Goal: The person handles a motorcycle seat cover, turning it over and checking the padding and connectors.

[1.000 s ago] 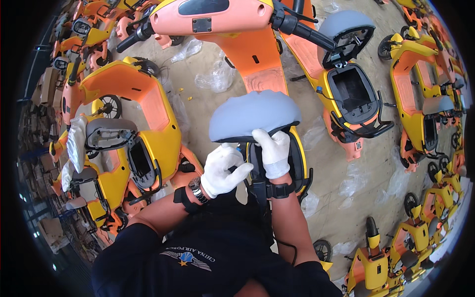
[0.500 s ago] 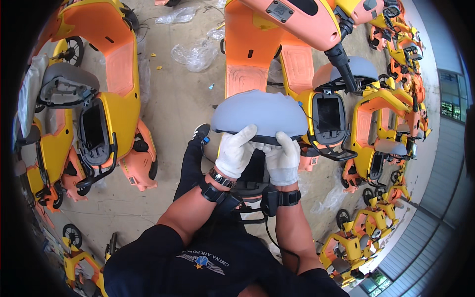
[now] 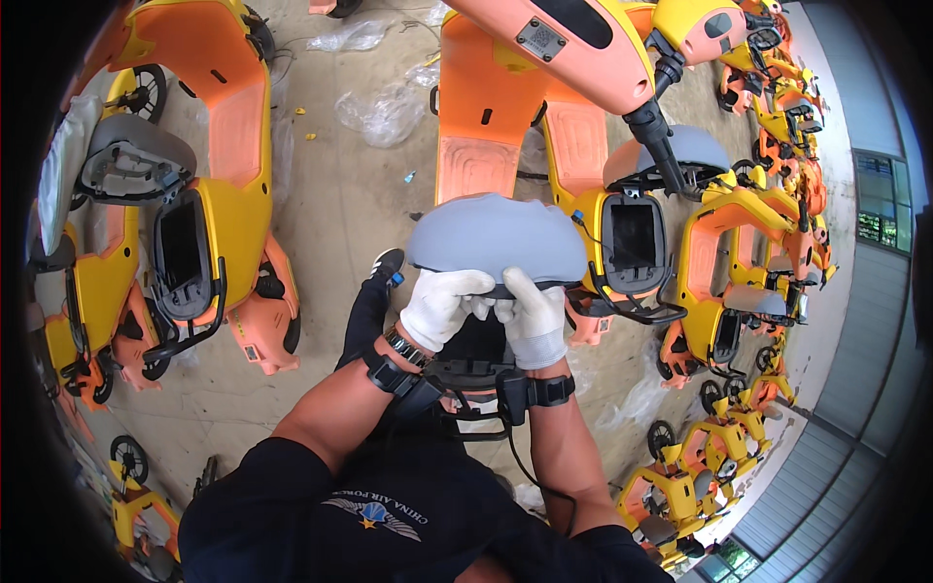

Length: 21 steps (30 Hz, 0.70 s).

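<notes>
A grey scooter seat stands tilted up in front of me, with a dark rim along its near edge. My left hand, in a white glove, pinches that edge with the thumb lying along it. Beside it my right hand, also gloved, grips the same edge, thumb up against the cushion. The fingers of both hands curl under the seat, where their tips are partly hidden. Below the hands is the dark open storage box of the scooter. The scooter's orange footboard shows beyond the seat.
Right beside stands another scooter with an open seat box and a raised seat. A yellow-orange scooter is on the left. Overhead at the top reaches a handlebar grip. Clear plastic wrap lies on the floor; rows of scooters line the right wall.
My left thumb has turned from pointing up to lying sideways along the seat edge. Both hands and the seat have shifted slightly left in view, still gripping.
</notes>
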Tool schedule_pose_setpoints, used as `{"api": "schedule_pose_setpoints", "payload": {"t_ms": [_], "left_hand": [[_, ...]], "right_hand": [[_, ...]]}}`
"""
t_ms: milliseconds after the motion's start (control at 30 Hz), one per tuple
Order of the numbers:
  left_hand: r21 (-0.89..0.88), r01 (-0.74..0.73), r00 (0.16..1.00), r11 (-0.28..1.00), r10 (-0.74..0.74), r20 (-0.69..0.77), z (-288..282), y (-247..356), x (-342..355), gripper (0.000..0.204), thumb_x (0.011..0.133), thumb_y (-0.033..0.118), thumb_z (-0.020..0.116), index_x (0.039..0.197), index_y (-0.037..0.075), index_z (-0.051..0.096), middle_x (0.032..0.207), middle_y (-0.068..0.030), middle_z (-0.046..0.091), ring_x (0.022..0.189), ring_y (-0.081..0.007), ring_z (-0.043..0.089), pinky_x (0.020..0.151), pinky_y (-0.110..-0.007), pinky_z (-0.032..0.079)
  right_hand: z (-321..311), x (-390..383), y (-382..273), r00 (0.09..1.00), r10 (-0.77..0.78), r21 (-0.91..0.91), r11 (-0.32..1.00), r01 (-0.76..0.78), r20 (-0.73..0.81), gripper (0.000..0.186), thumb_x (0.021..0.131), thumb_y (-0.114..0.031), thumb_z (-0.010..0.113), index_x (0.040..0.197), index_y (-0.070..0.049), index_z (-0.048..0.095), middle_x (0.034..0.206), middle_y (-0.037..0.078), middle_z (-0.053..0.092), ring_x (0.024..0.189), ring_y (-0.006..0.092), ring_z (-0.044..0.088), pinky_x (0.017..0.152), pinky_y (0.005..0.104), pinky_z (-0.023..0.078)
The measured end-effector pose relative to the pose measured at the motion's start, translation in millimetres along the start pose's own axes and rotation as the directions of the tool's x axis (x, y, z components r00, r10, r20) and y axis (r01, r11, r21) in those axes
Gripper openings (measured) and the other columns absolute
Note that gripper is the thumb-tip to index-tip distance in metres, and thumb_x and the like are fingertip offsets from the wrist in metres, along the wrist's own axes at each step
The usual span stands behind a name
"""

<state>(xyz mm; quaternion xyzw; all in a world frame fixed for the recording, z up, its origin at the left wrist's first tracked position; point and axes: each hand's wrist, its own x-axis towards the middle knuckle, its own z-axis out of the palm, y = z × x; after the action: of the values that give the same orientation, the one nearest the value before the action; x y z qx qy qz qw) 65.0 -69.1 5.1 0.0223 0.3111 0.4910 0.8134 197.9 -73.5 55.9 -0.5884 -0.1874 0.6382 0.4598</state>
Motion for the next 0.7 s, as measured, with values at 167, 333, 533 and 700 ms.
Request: {"api": "schedule_pose_setpoints", "payload": {"t_ms": [167, 333, 533, 700], "left_hand": [[0.029, 0.142, 0.988, 0.989, -0.140, -0.072, -4, 2, -3, 0.015, 0.077, -0.004, 0.064, 0.092, -0.005, 0.062, 0.071, -0.0111, 0.064, 0.052, -0.0196, 0.062, 0.043, -0.027, 0.048], [0.101, 0.062, 0.996, 0.993, -0.055, -0.075, 1, 3, -9, 0.019, 0.076, -0.004, 0.064, 0.094, -0.004, 0.061, 0.072, -0.0107, 0.064, 0.054, -0.0184, 0.063, 0.043, -0.025, 0.048], [0.140, 0.005, 0.999, 0.990, 0.002, -0.052, -2, -4, -10, 0.011, 0.078, -0.003, 0.063, 0.089, -0.005, 0.064, 0.074, -0.0124, 0.066, 0.057, -0.0181, 0.064, 0.046, -0.024, 0.049], [0.201, 0.030, 0.999, 0.979, -0.023, -0.038, -11, -10, -16, 0.005, 0.078, -0.001, 0.063, 0.079, -0.005, 0.065, 0.064, -0.0146, 0.065, 0.047, -0.0206, 0.060, 0.045, -0.027, 0.049]], "right_hand": [[-2, -2, -3, 1.000, -0.001, -0.036, 0.999, 0.002, 0.005, 0.011, 0.086, -0.005, 0.064, 0.095, -0.001, 0.062, 0.073, 0.004, 0.063, 0.049, 0.0090, 0.053, 0.042, 0.0231, 0.038], [-14, -6, 0, 0.999, -0.024, -0.240, 0.970, 0.031, 0.032, 0.010, 0.086, -0.008, 0.064, 0.093, -0.001, 0.063, 0.072, 0.004, 0.063, 0.051, 0.0088, 0.055, 0.043, 0.0218, 0.040], [-25, -5, 11, 0.995, -0.057, -0.356, 0.931, 0.080, 0.076, 0.018, 0.090, -0.015, 0.062, 0.101, -0.001, 0.064, 0.077, 0.006, 0.066, 0.058, 0.0123, 0.060, 0.054, 0.0255, 0.047], [-63, 2, 30, 0.996, -0.087, 0.615, 0.787, 0.053, 0.026, 0.032, 0.096, -0.030, 0.058, 0.119, -0.008, 0.053, 0.107, 0.005, 0.063, 0.068, 0.0143, 0.059, 0.059, 0.0286, 0.044]]}}
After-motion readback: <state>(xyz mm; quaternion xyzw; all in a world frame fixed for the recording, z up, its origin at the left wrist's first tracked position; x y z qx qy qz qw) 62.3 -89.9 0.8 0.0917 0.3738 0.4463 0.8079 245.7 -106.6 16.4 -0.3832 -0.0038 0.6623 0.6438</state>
